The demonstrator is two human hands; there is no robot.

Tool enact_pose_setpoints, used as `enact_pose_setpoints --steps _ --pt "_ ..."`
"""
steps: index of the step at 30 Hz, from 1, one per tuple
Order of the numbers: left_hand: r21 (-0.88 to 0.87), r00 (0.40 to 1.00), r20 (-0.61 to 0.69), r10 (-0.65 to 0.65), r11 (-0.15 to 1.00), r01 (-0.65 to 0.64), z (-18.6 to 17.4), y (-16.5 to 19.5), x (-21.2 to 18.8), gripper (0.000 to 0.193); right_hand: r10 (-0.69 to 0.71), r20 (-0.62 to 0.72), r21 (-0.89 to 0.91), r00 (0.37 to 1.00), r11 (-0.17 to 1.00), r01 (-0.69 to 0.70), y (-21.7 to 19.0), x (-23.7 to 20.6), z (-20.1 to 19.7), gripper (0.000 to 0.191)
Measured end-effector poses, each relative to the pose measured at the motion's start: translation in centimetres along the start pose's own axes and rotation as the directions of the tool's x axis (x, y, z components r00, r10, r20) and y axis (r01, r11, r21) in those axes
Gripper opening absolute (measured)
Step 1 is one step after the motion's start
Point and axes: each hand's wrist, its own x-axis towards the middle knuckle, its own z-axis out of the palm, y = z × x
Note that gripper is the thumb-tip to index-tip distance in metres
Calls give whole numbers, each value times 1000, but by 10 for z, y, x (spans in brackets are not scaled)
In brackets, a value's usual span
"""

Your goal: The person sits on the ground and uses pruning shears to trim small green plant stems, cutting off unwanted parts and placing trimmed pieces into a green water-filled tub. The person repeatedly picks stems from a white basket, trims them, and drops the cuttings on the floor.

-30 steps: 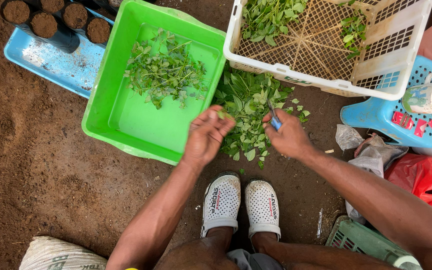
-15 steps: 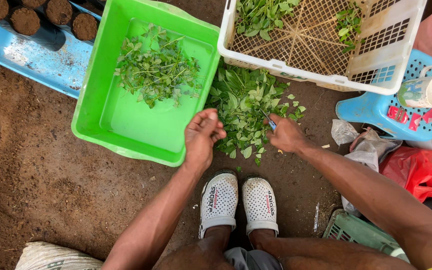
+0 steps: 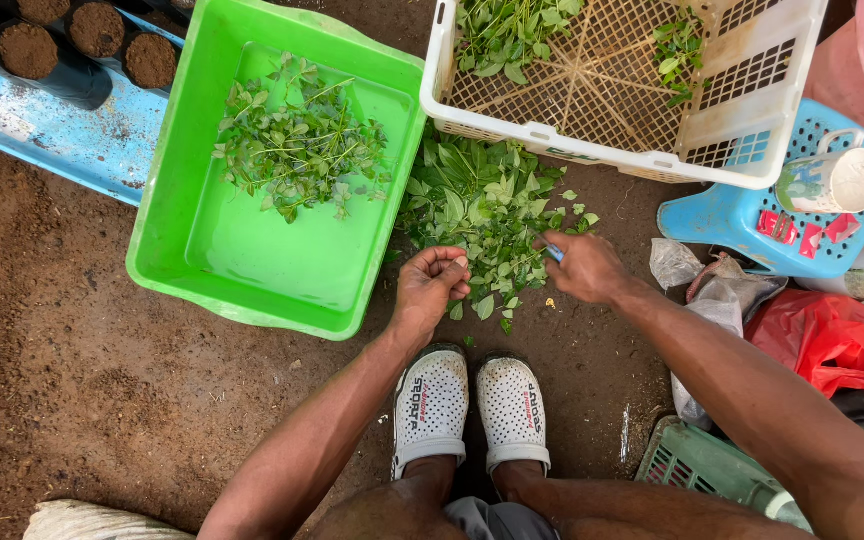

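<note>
At centre frame the left hand [image 3: 432, 290] curls shut on a green leafy cutting [image 3: 472, 272] — the right hand [image 3: 584, 266] grips a small blue blade [image 3: 554, 253]. Both hover over the pile of loose green leaves [image 3: 487, 215] on the brown soil, beside the bright green plastic tub [image 3: 252, 270].

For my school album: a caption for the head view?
Both hands over loose green leaves beside a green plastic tub.

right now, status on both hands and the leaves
Left hand curled shut on leaf cutting. Right hand shut on small blue tool. Leaf pile beneath; nothing blocking.
</note>
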Motion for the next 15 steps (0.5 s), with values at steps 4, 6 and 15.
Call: enact_pose_setpoints --steps 4,6,15 --pt "26 999 25 -32 999 32 7 -1 -1 23 -33 44 -240 998 970 43 -6 6 15 33" --pt "41 999 23 -40 998 39 8 0 -2 22 -242 -107 -342 964 920 193 -6 9 22 25" --pt "110 1000 -11 19 994 -18 4 1 2 23 80 -60 328 995 943 -56 6 -6 -14 22"
